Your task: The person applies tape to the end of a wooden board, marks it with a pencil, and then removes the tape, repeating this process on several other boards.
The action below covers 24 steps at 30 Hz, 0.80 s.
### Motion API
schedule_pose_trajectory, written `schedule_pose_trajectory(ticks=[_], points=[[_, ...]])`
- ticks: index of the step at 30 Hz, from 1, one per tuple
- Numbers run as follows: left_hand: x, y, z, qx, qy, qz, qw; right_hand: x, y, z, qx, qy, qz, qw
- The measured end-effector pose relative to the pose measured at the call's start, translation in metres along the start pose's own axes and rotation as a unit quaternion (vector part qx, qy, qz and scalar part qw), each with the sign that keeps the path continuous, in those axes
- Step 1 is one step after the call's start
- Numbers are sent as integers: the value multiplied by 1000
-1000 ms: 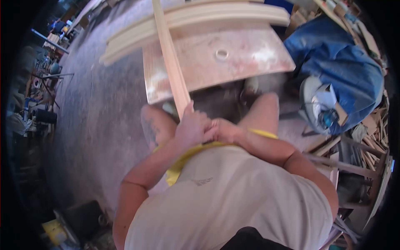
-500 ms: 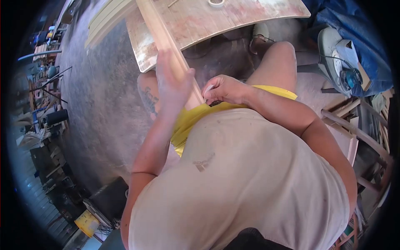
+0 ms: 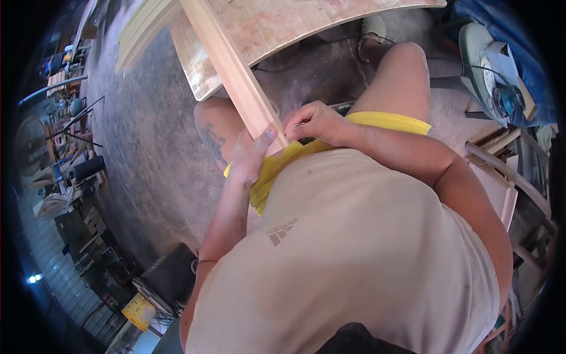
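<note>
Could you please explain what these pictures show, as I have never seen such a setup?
There is no robot here: one camera, worn on a person's head, takes every picture, looking down past the shirt at two bare hands. The left hand grips a long wooden strip near its closer end. The right hand pinches a small pale piece beside it; what that is, I cannot tell. The strip reaches out over a board, with more pale strips at the upper left.

Wooden strip [image 3: 233, 68], one, near end gripped in my left hand [image 3: 252, 154].
My right hand [image 3: 319, 125], beside it, pinching a small pale piece [image 3: 299, 124]; yellow shorts [image 3: 389, 122] below; worn board [image 3: 283, 26] beyond.
</note>
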State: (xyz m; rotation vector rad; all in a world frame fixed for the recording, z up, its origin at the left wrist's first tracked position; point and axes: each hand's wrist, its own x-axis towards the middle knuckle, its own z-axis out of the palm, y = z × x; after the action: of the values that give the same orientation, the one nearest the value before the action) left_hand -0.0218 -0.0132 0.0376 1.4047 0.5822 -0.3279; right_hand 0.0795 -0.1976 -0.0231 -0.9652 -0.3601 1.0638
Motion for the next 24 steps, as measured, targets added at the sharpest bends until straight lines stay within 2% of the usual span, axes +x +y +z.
schedule_pose_trajectory(ticks=[7, 9, 14, 20, 21, 22, 24], points=[[2, 4, -4, 15, -25, -34, 999, 3, 7, 1, -31, 18, -83, 996], [3, 3, 0, 18, -26, -35, 999, 7, 8, 3, 41, 106, -32, 993], [5, 4, 6, 6, -11, -26, 1000, 27, 20, -4, 107, 106, -60, 987], [0, 10, 5, -2, -11, -36, 999, 41, 30, -3, 193, 64, 5, 979], [0, 11, 5, -7, -13, -36, 999, 43, 30, 0, 167, 72, 26, 983], [1, 6, 6, -12, -13, -25, 1000, 45, 29, 2, 155, 68, 23, 985], [11, -8, 14, -56, -23, 88, 994, 53, 19, 1, 124, 125, 62, 982]])
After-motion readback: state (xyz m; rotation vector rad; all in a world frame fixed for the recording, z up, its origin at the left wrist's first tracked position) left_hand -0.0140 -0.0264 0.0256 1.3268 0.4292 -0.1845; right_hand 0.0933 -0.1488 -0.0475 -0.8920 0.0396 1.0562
